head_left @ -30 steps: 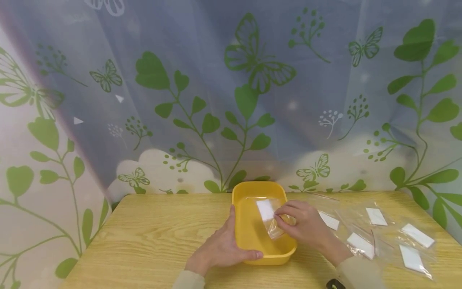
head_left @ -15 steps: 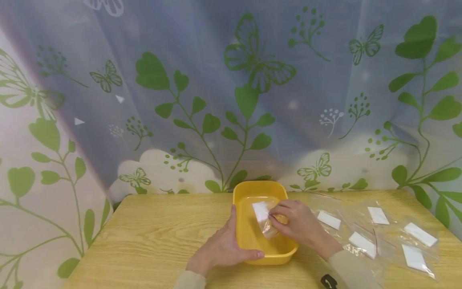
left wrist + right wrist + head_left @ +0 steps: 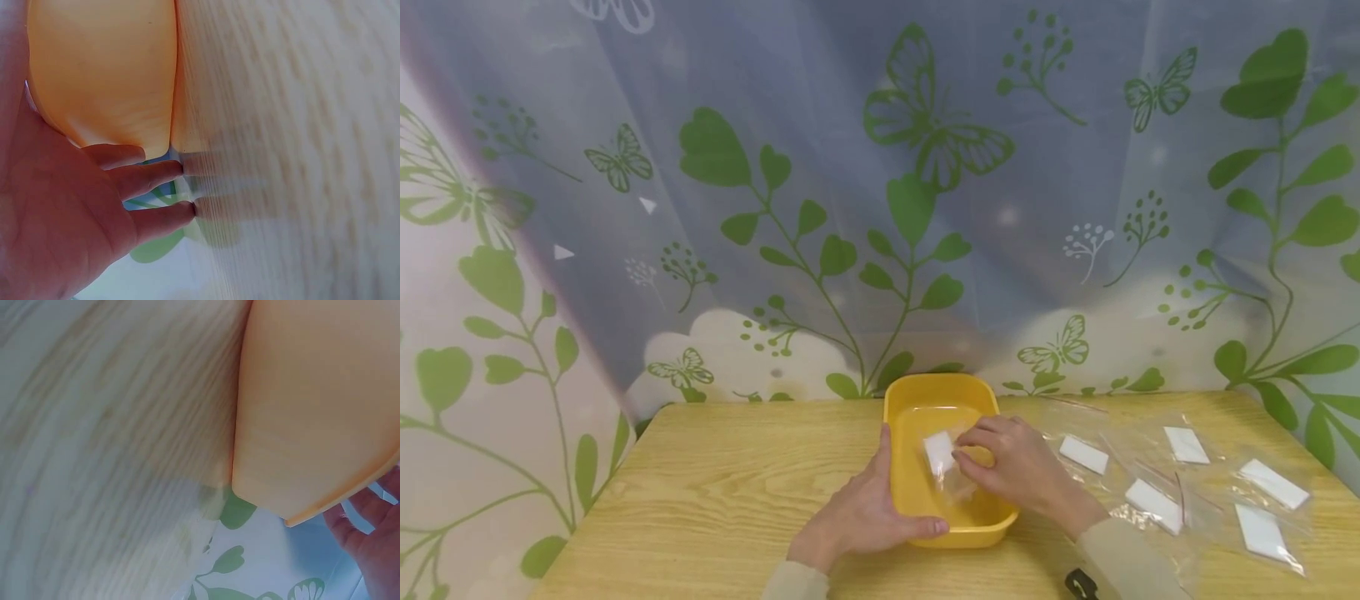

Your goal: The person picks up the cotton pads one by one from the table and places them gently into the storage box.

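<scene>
A yellow plastic bin (image 3: 942, 383) stands at the middle of the table. My left hand (image 3: 868, 508) rests on its near left corner, thumb along the front rim; in the left wrist view its fingers (image 3: 150, 178) lie straight beside the wall. Inside the bin's outline, my right hand (image 3: 1018, 467) pinches a clear zip bag with a white rectangular piece (image 3: 938, 452) in it. Whether the bag touches the bin's floor I cannot tell. The right wrist view shows the bin's outer wall (image 3: 312, 406) and the right hand's fingers (image 3: 369, 506) above the rim; the bag is hidden there.
Several more clear bags with white pieces (image 3: 1153, 504) lie spread on the wooden table (image 3: 722, 483), right of the bin. A curtain (image 3: 820, 208) with green leaves and butterflies hangs behind the table's back edge. A dark object (image 3: 1081, 583) shows by the right sleeve.
My right hand has shifted slightly left with the bag, which now sits a little lower and farther into the bin. The left hand keeps its place on the corner.
</scene>
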Demonstrator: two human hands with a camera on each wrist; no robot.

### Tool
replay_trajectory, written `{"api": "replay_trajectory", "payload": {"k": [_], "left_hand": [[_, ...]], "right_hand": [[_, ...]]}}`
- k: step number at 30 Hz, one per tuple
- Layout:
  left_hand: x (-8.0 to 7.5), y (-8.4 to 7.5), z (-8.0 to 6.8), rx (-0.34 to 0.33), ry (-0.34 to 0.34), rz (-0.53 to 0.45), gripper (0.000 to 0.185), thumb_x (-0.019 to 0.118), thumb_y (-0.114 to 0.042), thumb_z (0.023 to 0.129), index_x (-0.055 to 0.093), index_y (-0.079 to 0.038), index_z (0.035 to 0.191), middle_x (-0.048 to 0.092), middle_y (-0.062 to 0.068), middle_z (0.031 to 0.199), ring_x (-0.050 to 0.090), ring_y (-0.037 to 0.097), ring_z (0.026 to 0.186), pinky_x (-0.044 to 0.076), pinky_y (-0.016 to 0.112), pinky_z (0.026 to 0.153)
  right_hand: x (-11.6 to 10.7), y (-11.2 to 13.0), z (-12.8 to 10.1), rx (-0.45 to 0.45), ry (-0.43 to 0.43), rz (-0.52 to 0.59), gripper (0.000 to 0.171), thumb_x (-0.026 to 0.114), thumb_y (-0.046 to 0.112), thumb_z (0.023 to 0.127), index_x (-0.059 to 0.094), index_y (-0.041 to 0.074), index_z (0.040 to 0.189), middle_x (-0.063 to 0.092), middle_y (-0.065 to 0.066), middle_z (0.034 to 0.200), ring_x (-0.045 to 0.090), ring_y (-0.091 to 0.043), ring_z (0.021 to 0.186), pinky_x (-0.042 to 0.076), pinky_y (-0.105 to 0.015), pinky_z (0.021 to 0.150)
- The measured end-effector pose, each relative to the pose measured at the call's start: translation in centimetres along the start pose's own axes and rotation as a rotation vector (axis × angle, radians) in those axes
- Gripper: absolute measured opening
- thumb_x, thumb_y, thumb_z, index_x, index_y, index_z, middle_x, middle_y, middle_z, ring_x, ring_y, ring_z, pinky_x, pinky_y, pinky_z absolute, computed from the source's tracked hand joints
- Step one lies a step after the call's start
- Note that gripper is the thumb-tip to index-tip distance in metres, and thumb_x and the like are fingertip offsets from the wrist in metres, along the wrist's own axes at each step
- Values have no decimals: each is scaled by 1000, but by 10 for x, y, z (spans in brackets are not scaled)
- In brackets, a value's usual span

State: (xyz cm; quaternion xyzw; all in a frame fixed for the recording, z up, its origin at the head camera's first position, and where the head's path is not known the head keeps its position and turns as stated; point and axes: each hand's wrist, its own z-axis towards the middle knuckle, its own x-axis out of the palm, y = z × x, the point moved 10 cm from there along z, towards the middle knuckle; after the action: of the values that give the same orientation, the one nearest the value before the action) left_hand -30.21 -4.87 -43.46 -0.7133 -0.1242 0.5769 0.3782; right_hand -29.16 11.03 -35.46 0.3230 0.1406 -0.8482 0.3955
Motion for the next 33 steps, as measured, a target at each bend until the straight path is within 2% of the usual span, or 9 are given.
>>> {"api": "replay_trajectory", "payload": {"k": [6,12,15,19,23,28,33], "left_hand": [[0,-2,-1,6,5,-9,143,78,-73,73,-17,-18,164,23,19,169,45,44,144,43,62,113],[-1,-2,0,14,3,-21,145,80,-73,71,-18,-20,164,23,19,169,44,44,145,42,62,114],[-1,-2,0,16,3,-28,144,80,-73,71,-18,-20,164,22,19,170,44,44,145,42,62,114],[-1,-2,0,22,4,-39,145,81,-72,71,-18,-23,163,23,19,170,46,45,143,43,63,112],[-1,-3,-1,21,4,-35,145,81,-72,70,-18,-24,163,24,18,169,47,45,142,43,64,111],[-1,1,-3,-26,5,-3,145,79,-76,69,-17,-22,164,23,18,170,45,47,143,41,65,113],[-1,1,-4,-41,8,-3,145,79,-76,69,-17,-22,164,23,17,170,44,48,143,41,66,113]], "right_hand": [[-11,-3,-1,31,-11,1,19,84,25,78,79,13,92,78,1,91,74,-18,81,63,-35,74],[-26,-11,-4,38,-1,-22,33,80,34,84,78,10,107,78,-10,108,75,-29,94,63,-44,80],[-29,-18,-8,76,55,-54,42,78,40,86,76,12,117,75,-13,119,74,-34,102,61,-52,85],[-30,-32,-14,159,173,-102,55,77,48,86,70,18,131,68,-15,135,68,-40,115,56,-62,93],[-32,-45,-22,236,263,-139,64,76,53,85,64,21,139,61,-15,145,63,-46,123,52,-68,95],[-37,-56,-30,282,324,-187,71,72,60,86,58,22,145,54,-17,152,57,-48,130,48,-72,96],[-44,-65,-37,309,349,-210,71,71,61,87,57,22,145,52,-16,154,52,-48,135,46,-73,98]]}}
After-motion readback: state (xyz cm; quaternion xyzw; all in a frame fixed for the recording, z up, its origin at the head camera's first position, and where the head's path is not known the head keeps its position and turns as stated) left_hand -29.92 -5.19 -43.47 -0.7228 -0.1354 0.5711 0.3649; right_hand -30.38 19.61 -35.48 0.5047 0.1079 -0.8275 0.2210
